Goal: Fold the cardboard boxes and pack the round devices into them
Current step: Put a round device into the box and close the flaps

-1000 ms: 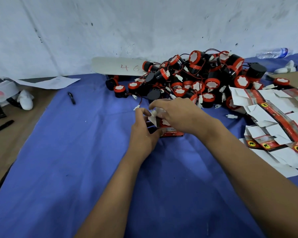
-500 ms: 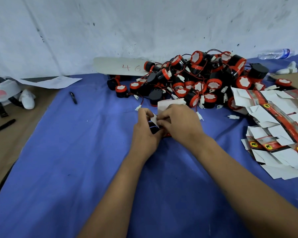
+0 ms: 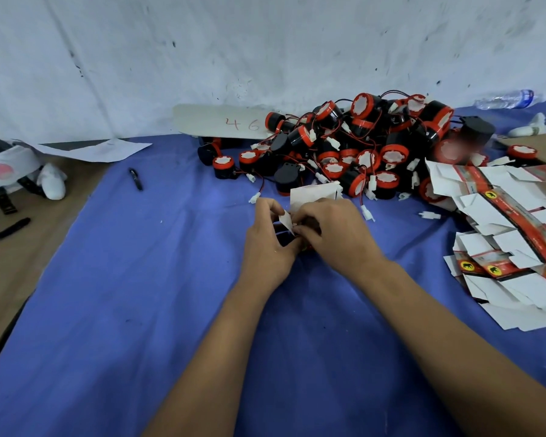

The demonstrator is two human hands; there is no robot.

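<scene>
Head view: both hands work a small cardboard box at the middle of the blue cloth.
Left hand (image 3: 267, 247) and right hand (image 3: 334, 234) each close a grip on the cardboard box (image 3: 309, 197), fingers pinching its white flaps, its body mostly hidden. Just behind lies the pile of round devices (image 3: 360, 143); flat unfolded boxes (image 3: 511, 222) lie to the right on the surface (image 3: 139, 279).

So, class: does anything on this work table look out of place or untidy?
Yes. The clear plastic water bottle lies on its side by the wall, and the red-and-black round devices sit in a tangled heap, wires crossing. Flat white-and-red cardboard boxes lie scattered askew.
</scene>
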